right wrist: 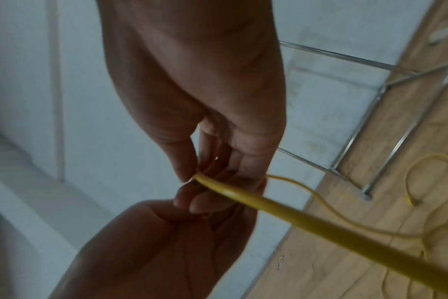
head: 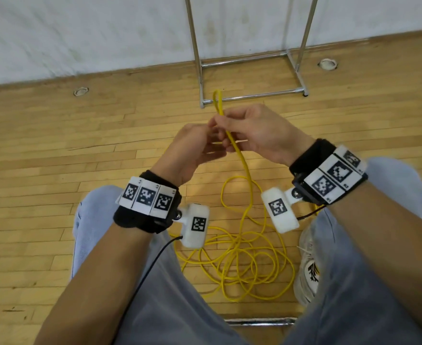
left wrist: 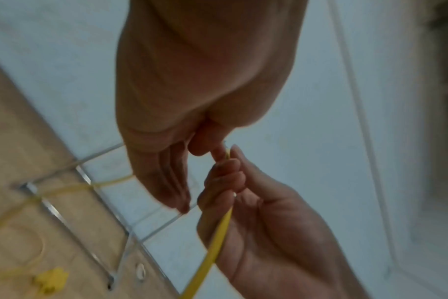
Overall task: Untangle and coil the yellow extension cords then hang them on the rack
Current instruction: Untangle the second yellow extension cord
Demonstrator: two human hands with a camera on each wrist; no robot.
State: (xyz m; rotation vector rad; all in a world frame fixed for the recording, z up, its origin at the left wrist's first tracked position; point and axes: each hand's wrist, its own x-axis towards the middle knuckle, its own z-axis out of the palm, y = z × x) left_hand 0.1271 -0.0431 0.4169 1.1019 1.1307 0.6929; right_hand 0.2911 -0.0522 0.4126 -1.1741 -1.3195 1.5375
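Note:
A thin yellow extension cord rises from a tangled pile on the floor between my legs to my two hands, which meet at chest height. My right hand pinches the cord between thumb and fingers. A small loop sticks up above that pinch. My left hand touches the same spot, thumb and forefinger pinching the cord while its other fingers lie straight. The chrome rack stands ahead against the wall.
A yellow plug lies on the wood floor near the rack's base. My white shoe sits right of the pile. A chrome bar crosses under my knees. Two round floor fittings are near the wall.

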